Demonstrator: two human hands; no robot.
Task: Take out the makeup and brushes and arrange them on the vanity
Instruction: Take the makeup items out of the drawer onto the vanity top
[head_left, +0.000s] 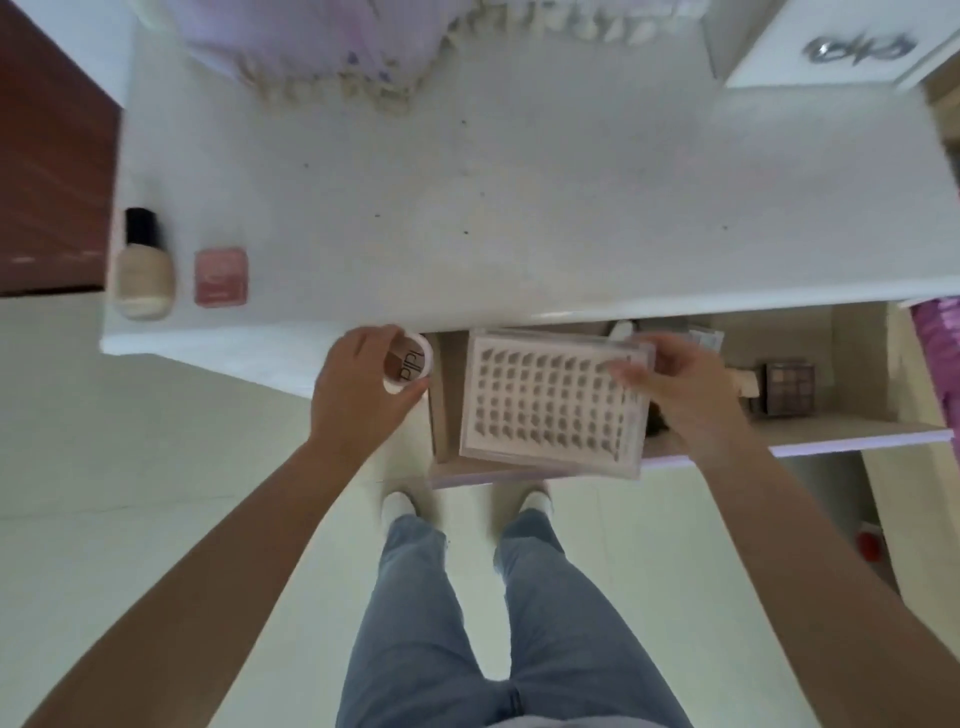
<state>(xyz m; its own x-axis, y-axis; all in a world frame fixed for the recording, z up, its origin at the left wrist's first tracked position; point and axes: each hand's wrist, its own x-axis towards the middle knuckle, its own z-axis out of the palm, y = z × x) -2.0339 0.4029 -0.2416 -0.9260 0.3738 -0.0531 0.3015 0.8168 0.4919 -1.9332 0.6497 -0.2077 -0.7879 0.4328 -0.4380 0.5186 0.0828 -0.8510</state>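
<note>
My left hand (358, 384) grips a small round white compact (411, 362) just below the front edge of the white vanity top (519, 218). My right hand (685, 389) holds the right edge of a clear flat lash case (550, 400) with rows of lash clusters, tilted above the open drawer (852, 434). On the vanity's left end lie a foundation bottle (143, 270) with a black cap and a pink square compact (221, 276). A small eyeshadow palette (789, 382) sits in the drawer's right part.
A fringed lilac cloth (311, 47) lies at the vanity's back. A white cabinet with a silver handle (857, 49) stands at the back right. A dark wooden panel (47, 156) is on the left. My legs and shoes stand on a pale tiled floor.
</note>
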